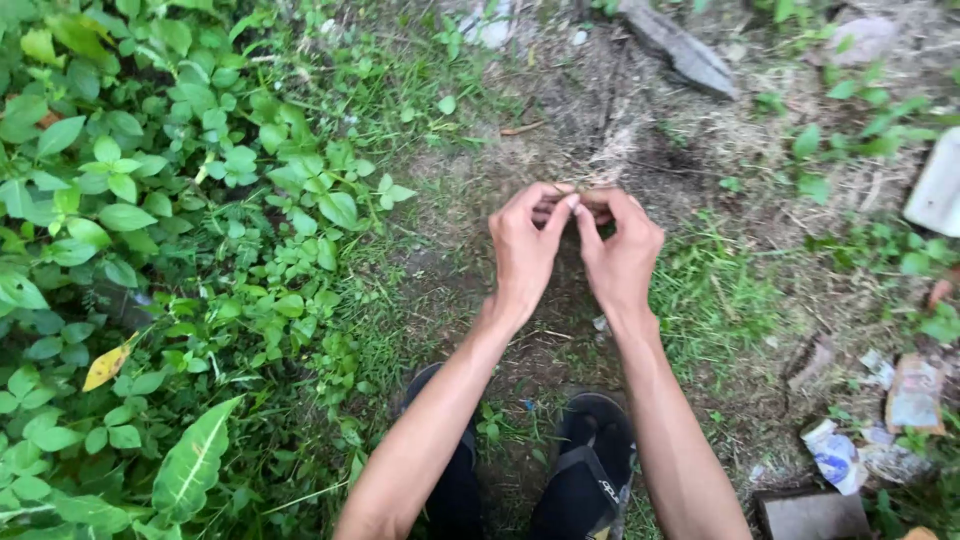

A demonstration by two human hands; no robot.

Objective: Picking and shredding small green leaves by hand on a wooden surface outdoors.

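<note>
1. Two bare hands meet in front of the body, above a patch of bare soil (560, 150), knuckles up, thumbs toward each other.
2. Left hand (525, 248): fingers curled, grip narrow, thumb and fingertips pinched on one end of a thin brownish strand (590, 196), most likely dry grass or a twig; too small to tell which.
3. Right hand (622, 250): same posture, grip narrow, pinching the other end of the strand. Thumbs touch or nearly touch at the middle.
4. Strand lies level between the fingertips of both hands, mostly hidden by them; only a short stretch shows along the top of the fingers.
5. Both forearms run up from the bottom edge, converging at the wrists.
6. Black sandals (590, 470) on both feet below the hands, on thin grass and dirt.
7. Left of the hands: dense green leafy weeds (170, 220), one yellowed leaf (107, 366) low among them.
8. Right side: scattered litter, including crumpled wrappers (835, 455), a flat pale slab (938, 185) at the edge, and a dark flat piece (812, 515) near the bottom.
9. Grey weathered piece of wood (680, 48) lies on the ground well beyond the hands, at top.
</note>
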